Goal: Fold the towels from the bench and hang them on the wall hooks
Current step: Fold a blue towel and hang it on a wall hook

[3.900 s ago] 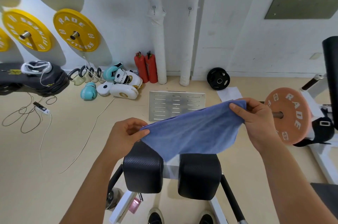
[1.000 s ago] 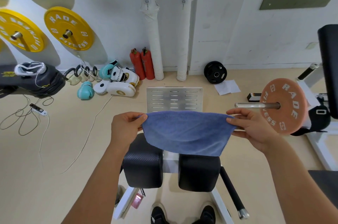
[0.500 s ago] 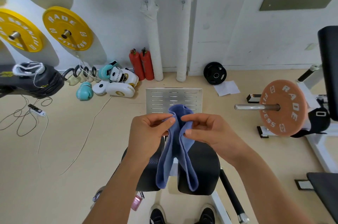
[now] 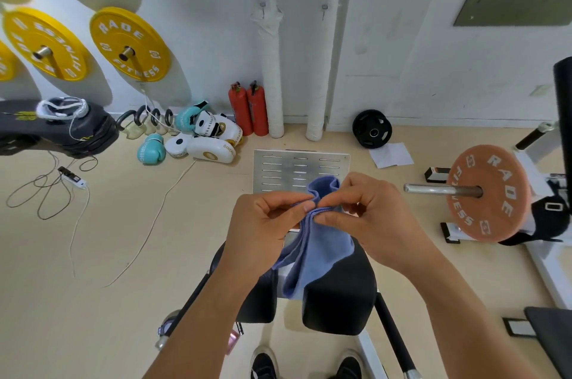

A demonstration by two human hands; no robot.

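Pinching blue towel at bunched top edge: left hand and right hand fingertips meeting. Soft cloth folded lengthwise, layered edges visible, hanging narrow over black bench pads.

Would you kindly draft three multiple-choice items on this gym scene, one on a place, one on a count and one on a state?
1. Where do the red fire extinguishers stand?
A. by the wall, left of the white pipes
B. on the bench pads
C. beside the orange plate

2. How many hooks show on the wall above the pipes?
A. one
B. two
C. four

3. How is the blue towel held?
A. spread flat
B. lying on the floor
C. gathered, pinched by both hands

Answers: 1 A, they stand on the floor against the wall. 2 B, one above each pipe. 3 C, left hand and right hand pinch its top together.
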